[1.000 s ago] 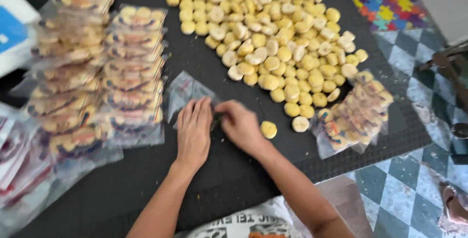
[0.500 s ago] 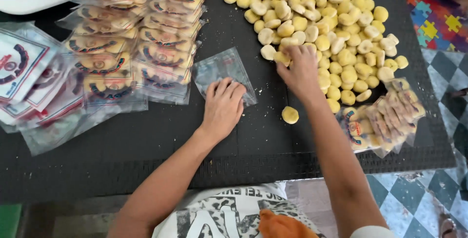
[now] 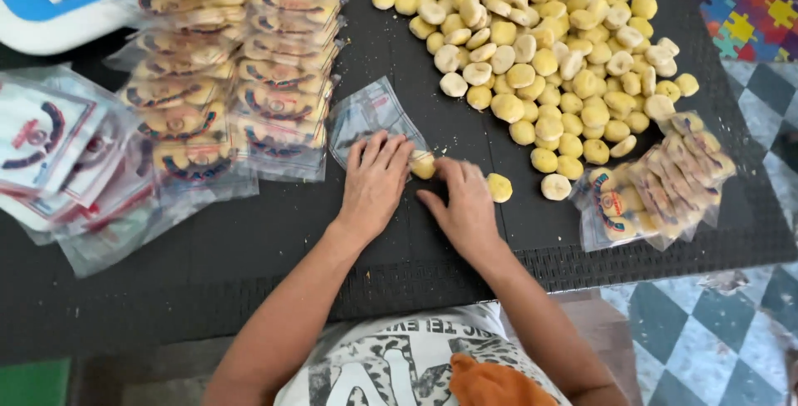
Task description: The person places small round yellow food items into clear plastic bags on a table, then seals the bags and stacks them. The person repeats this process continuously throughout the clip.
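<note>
Now left hand (image 3: 376, 180) flat on bag (image 3: 370, 118), right hand (image 3: 465, 206) grip pinching cookie (image 3: 422, 164).

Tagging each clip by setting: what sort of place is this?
Probably a small home-style food packing spot: loose yellow biscuits heaped on a black mat, stacks of filled packets, and empty clear bags laid ready.

Both hands (image 3: 420, 186) lie palm-down, side by side, fingers extended.

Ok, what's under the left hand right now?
The left hand lies flat on a clear plastic bag on the black mat. One yellow biscuit shows at the fingertips; the bag's near end is covered by the hand.
</note>
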